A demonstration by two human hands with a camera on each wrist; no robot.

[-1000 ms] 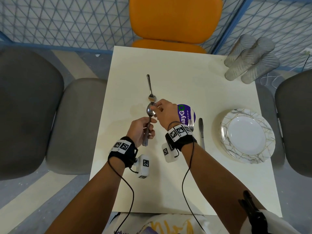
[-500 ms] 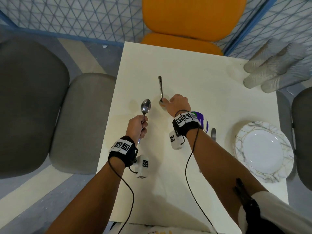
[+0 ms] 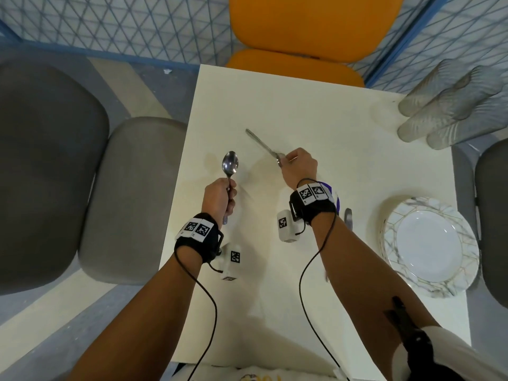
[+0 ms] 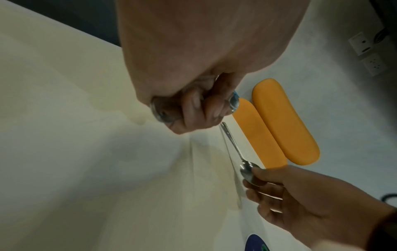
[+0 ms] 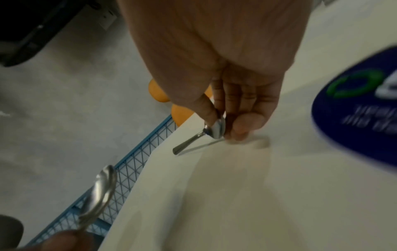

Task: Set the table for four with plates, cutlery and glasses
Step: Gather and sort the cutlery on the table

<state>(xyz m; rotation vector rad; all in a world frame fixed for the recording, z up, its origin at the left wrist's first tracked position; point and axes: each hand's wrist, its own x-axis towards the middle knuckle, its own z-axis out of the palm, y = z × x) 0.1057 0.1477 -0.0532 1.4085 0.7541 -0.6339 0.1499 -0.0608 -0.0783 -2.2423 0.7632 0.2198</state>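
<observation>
My left hand (image 3: 229, 188) grips the handle of a steel spoon (image 3: 230, 163), bowl pointing away, over the white table (image 3: 316, 119) near its left edge. That spoon also shows in the left wrist view (image 4: 234, 104) and the right wrist view (image 5: 103, 183). My right hand (image 3: 286, 159) pinches a second spoon (image 3: 261, 143) by its bowl (image 5: 217, 127); the handle slants to the far left, just above the tabletop. A stack of marbled plates (image 3: 428, 243) sits at the right edge. Several ribbed glasses (image 3: 450, 105) stand at the far right corner.
A knife (image 3: 348, 217) lies between my right wrist and the plates, beside a purple round sticker (image 3: 334, 199). An orange chair (image 3: 302, 28) stands at the far side, a grey chair (image 3: 123, 199) at the left and another (image 3: 492, 215) at the right.
My left hand carried the first spoon off to the left, away from my right hand. My right hand reached the second spoon, took its bowl and swung the handle to the far left.
</observation>
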